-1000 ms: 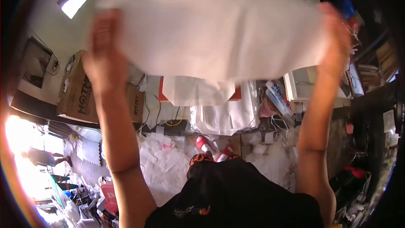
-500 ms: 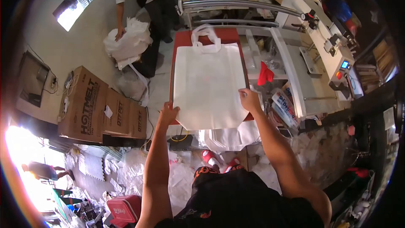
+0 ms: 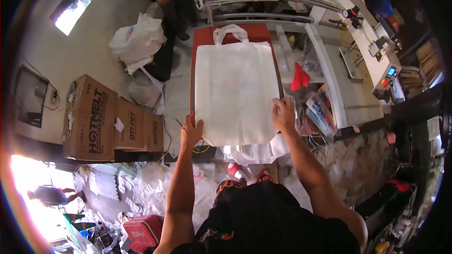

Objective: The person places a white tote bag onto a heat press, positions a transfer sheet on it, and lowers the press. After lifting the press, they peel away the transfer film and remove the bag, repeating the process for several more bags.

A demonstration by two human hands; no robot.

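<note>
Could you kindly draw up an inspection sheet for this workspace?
Surface: red board under the white bag.
Job's things: bag lying flat, handle at the far end; more white material below its near edge.
Clutter: red cloth right of the board; pale scraps across the floor.
Hands: left hand at the bag's left edge, right hand at its right; grip unclear.
Cables: yellow cable near the left hand.
Surroundings: cartons left, lit display right.

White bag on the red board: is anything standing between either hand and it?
Nothing visible stands between. The left hand is at the white bag's lower left edge and the right hand at its right edge. The red cloth lies off to the right, outside both gaps.
</note>
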